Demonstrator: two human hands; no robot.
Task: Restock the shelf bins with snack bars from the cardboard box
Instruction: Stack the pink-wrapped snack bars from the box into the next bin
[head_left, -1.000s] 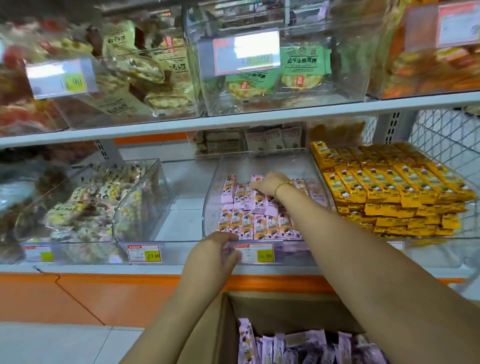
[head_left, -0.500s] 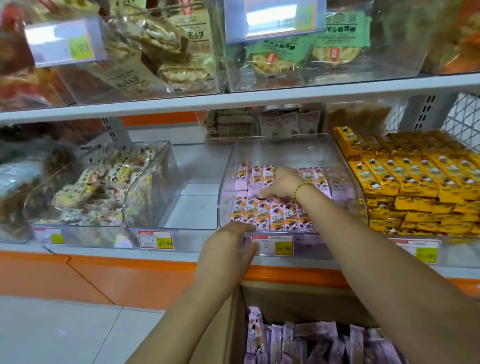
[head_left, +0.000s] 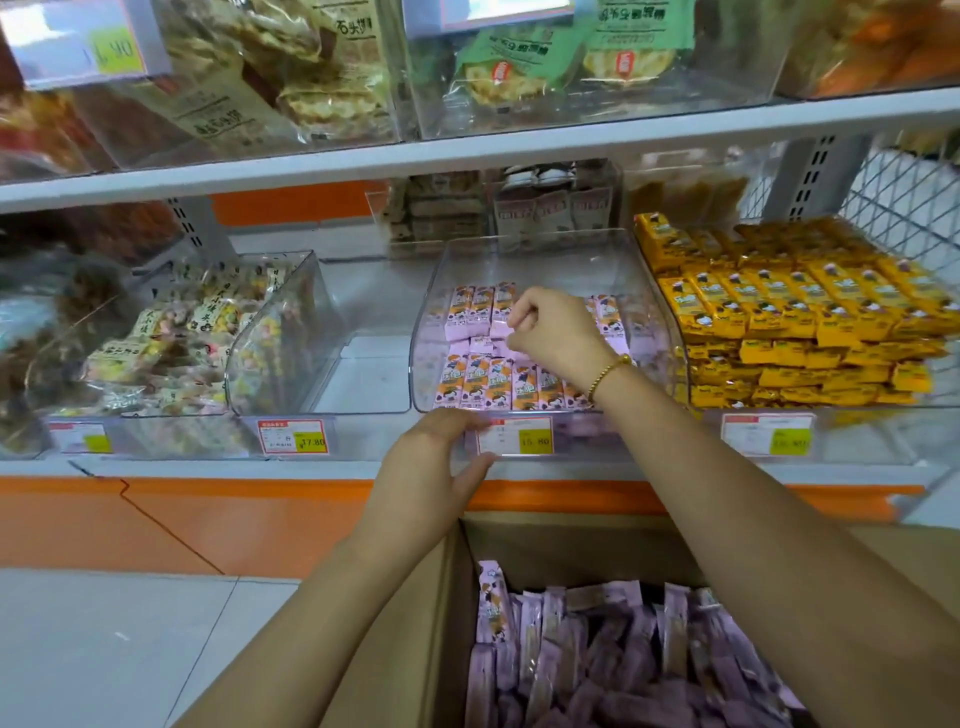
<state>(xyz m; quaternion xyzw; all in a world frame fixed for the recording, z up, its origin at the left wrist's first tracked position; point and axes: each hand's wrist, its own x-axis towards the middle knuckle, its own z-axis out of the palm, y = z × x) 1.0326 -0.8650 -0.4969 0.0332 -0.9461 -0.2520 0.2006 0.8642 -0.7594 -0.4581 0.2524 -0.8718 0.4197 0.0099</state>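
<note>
Clear plastic bin (head_left: 540, 254) sits on the lower shelf tier, part filled w/ purple snack bars (head_left: 470, 312) lying flat in a front & a back row. Right hand (head_left: 558, 332), gold bracelet (head_left: 609, 370) on the wrist, is inside the bin over the back row. Its fingers (head_left: 519, 312) are curled down, thumb & forefinger nearly closed at a bar's end. Can't tell if a bar is actually pinched btwn them.

Left hand (head_left: 436, 467) grips the bin's front lip, fingers hooked over the top edge, thumb pressing from below, just beside the price tag (head_left: 515, 435).

Cardboard box (head_left: 571, 540) stands open below the shelf, under both arms, packed w/ loose purple bars (head_left: 597, 660), some on end.

Just right of the bin is a stack of yellow bars (head_left: 789, 306). To the left, past a bare strip of shelf (head_left: 363, 384), is a second clear bin (head_left: 291, 322) w/ mixed wrapped sweets (head_left: 171, 332). The upper tier holds bagged crackers (head_left: 519, 62).
</note>
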